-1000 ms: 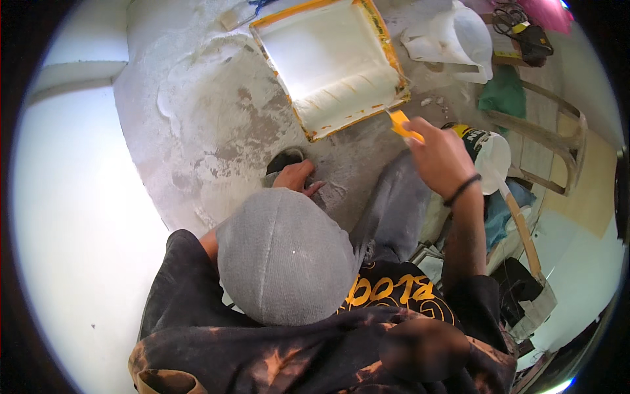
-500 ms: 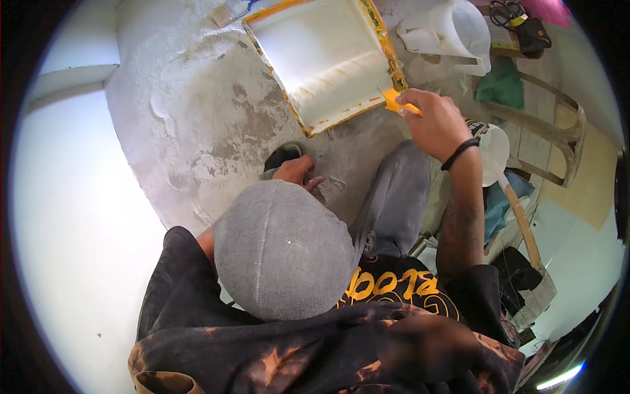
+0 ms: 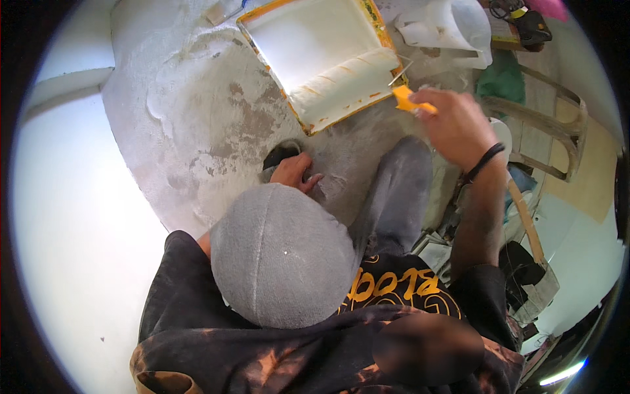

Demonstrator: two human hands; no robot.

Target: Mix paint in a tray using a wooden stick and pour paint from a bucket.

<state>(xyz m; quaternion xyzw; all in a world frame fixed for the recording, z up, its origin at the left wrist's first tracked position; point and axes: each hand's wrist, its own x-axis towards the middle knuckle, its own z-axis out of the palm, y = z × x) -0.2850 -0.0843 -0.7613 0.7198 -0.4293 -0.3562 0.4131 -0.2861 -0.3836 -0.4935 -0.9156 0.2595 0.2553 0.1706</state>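
My right hand (image 3: 456, 125) is closed around the yellow handle of a paint roller (image 3: 348, 77), to the right of the tray. Its white sleeve with faint diagonal stripes lies across the near end of a paint tray (image 3: 266, 60). The tray has a paint-stained yellow rim and white paint inside. A thin wire frame joins sleeve and handle. Down in front of my bent knee hangs my left hand (image 3: 293, 172), beside my dark shoe (image 3: 281, 154). Its thumb stands apart from the curled fingers and I see nothing held there.
A white jug (image 3: 446, 29) lies right of the tray. Along the right side are a green cloth (image 3: 502, 77), a curved chair-like frame (image 3: 558, 125), a white bucket (image 3: 502, 134) and a wooden strip (image 3: 525, 220). A white wall or panel (image 3: 85, 217) borders the left.
My right hand has moved right with the handle. The roller sleeve now shows clearly in the tray, a little farther from its near edge. The left hand has barely moved.
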